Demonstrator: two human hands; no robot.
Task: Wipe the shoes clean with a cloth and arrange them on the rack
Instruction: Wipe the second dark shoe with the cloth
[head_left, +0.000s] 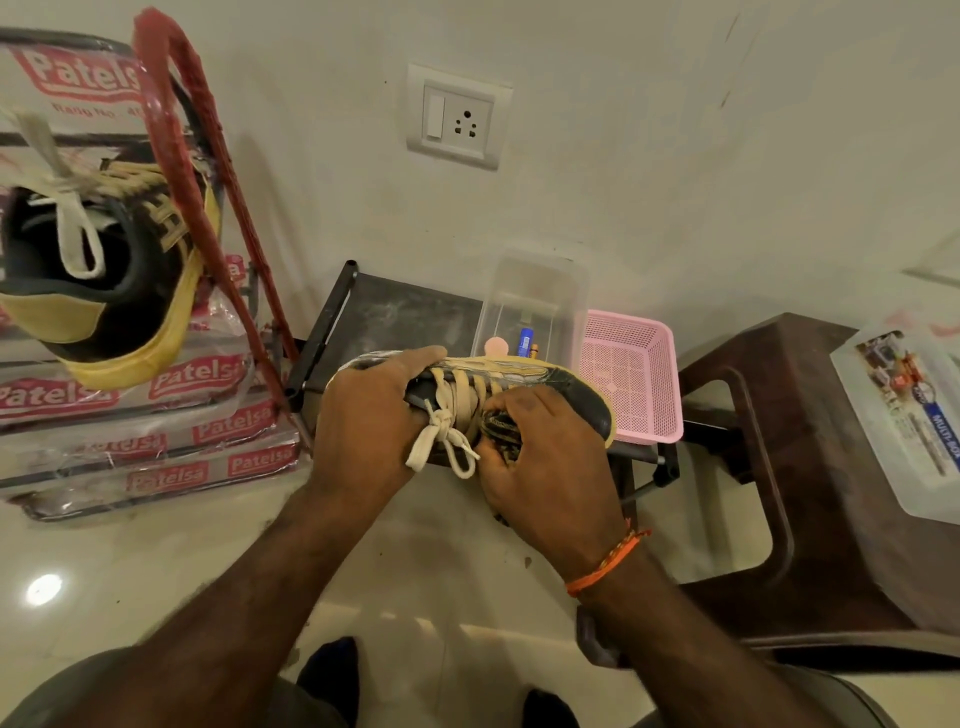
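Left fingers (415, 358): curled over the shoe's (582, 389) heel end, gripping.
Right fingers (519, 402): bunched around the cloth (501, 434), pressing it on the laces.
Shoe: held above the low rack (395, 312), long axis left-right, toe pointing right toward the pink basket (654, 374).

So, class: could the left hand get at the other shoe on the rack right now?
Probably not yet: the left hand grips the shoe being wiped. The other shoe sits uncovered on the rack.
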